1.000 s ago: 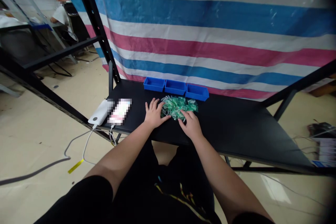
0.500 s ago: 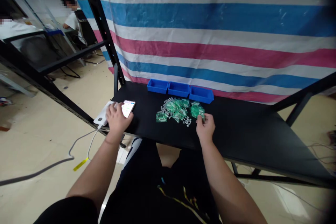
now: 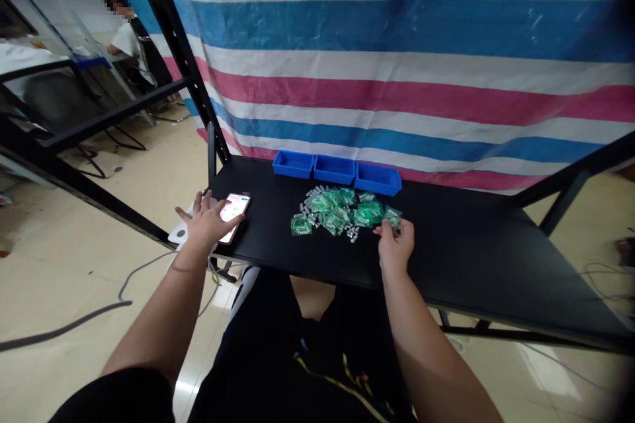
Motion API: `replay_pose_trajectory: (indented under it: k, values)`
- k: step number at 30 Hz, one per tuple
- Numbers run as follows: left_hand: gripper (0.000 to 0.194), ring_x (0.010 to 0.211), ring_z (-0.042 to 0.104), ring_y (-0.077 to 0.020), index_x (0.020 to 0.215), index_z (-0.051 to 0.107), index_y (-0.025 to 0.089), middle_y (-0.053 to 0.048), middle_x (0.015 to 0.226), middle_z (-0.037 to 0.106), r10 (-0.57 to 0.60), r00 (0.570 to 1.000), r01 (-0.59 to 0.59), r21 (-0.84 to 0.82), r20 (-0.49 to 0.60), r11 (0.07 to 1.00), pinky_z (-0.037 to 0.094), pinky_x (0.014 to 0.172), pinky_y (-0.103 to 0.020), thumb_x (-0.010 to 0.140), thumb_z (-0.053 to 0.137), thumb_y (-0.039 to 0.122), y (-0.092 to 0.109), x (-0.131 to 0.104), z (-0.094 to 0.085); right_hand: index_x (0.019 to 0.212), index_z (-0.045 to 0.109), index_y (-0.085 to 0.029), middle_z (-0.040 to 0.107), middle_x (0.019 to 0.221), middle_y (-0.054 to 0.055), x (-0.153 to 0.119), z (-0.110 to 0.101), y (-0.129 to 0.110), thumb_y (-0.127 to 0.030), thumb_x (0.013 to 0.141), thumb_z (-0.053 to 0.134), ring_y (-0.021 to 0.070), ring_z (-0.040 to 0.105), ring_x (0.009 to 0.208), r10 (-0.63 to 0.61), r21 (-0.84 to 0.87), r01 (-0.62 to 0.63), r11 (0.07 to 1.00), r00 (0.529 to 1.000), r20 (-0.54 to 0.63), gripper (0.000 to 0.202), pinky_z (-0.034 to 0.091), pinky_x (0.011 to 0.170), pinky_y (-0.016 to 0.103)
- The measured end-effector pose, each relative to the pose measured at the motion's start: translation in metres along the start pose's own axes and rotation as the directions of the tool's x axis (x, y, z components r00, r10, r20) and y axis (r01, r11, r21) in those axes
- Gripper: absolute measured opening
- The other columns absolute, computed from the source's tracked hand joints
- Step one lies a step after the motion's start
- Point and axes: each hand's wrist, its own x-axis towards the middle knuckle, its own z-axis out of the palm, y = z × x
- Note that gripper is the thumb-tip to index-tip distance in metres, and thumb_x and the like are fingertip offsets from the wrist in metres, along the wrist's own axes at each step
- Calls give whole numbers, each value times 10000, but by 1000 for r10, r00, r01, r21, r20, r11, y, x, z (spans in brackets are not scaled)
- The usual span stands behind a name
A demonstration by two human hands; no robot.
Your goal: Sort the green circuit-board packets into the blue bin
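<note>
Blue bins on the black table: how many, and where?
3, in one row along the table's back edge, beyond the green packets: left bin, middle bin, right bin. None looks hidden.

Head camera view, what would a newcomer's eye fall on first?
Probably the pink, white and blue striped sheet, rising behind the black tabletop. Next, the heap of green packets and silvery pieces in front of three blue trays, with the right hand at the heap's right edge. The left hand is spread over a lit phone further left.

Tabletop (image 3: 476, 238) lies free at right; green heap (image 3: 330, 205) and blue trays (image 3: 333, 178) obstruct centre
</note>
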Motion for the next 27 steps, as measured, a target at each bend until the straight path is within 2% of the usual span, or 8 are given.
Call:
replay_pose_trajectory:
  k: [5,9,13,16,19,23,25,27]
  values:
    - [524,1541,254,-428,1264,653,263,-158,1591,441,59,975,-81,-97,-216,992,192,1185,-754,880,595,616,6,-6,-1,1037,650,-180,632,779,-19,4,-6,-6,-524,855,690,135,654,594,-39,23,43,999,988,-150,391,557,608,275]
    - [272,1246,568,-329,1083,653,216,-136,1210,640,184,892,-325,-302,-413,896,437,1098,-512,889,638,407,29,-22,5,1056,730,-159,611,678,-34,7,-5,-9,-491,827,706,109,532,482,27,-29,-28,999,999,-36,404,463,481,246]
    - [137,936,644,-215,1061,614,229,-52,956,650,397,855,-518,-532,-333,670,522,864,-348,937,571,268,70,-45,21,1132,737,-158,646,755,8,20,6,-17,-435,857,642,151,610,601,-68,-80,73,994,995,72,401,577,595,309]
    - [130,919,619,-208,1048,622,225,-45,929,640,494,819,-566,-551,-291,613,504,858,-346,943,544,220,95,-55,33,1162,727,-173,680,1048,98,43,22,-31,-405,873,609,204,695,835,-282,-141,288,947,957,60,389,620,738,358]
    - [139,943,607,-219,1040,634,227,-46,922,638,535,808,-572,-548,-248,610,490,884,-364,932,550,203,100,-55,37,1225,712,-175,648,1210,142,72,42,-48,-366,876,579,231,698,978,-422,-206,431,879,902,87,419,610,817,362]
    - [109,847,626,-179,1006,630,221,-26,896,638,406,893,-415,-707,-196,572,500,796,-311,924,559,205,91,-50,36,1223,718,-170,722,1017,105,96,59,-58,-330,830,578,214,685,787,-272,-360,355,863,926,262,447,586,787,374]
    - [97,794,620,-163,985,631,220,-17,876,636,382,907,-378,-739,-177,557,492,751,-293,919,561,202,89,-50,36,1152,739,-190,721,850,56,97,56,-56,-331,829,576,202,661,694,-190,-457,321,830,932,310,388,569,802,379]
    - [98,798,618,-162,972,633,220,-14,865,631,399,899,-393,-731,-179,558,483,748,-289,910,563,189,89,-51,36,1086,751,-214,718,830,43,92,47,-50,-341,828,588,204,657,699,-152,-528,341,778,917,368,330,557,813,375]
